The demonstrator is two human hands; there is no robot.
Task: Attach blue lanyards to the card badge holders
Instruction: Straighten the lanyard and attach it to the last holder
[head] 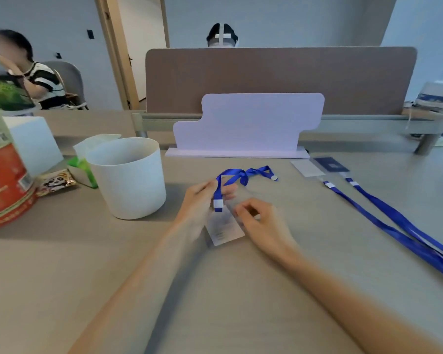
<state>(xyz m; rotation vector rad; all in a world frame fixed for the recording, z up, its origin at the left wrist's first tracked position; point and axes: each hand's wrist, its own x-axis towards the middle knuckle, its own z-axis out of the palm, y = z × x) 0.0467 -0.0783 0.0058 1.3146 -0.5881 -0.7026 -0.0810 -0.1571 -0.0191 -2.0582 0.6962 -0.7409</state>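
Observation:
A blue lanyard (237,175) lies bunched at the table's middle, its white clip end (218,204) hanging by my left hand (198,200), which is shut on the strap. Just below the clip is a clear badge holder (224,229) with a card inside; my right hand (262,222) pinches its upper right edge. Whether the clip is fastened to the holder is blurred. To the right, two more blue lanyards (394,223) stretch across the table, joined to a light holder (307,167) and a dark-card holder (331,164).
A white tub (131,180) stands left of my hands, with a tissue pack (83,164), a snack packet (56,181) and a red-green bag (3,175) further left. A white stand (246,123) and a brown divider (279,77) are behind. Two other people sit beyond.

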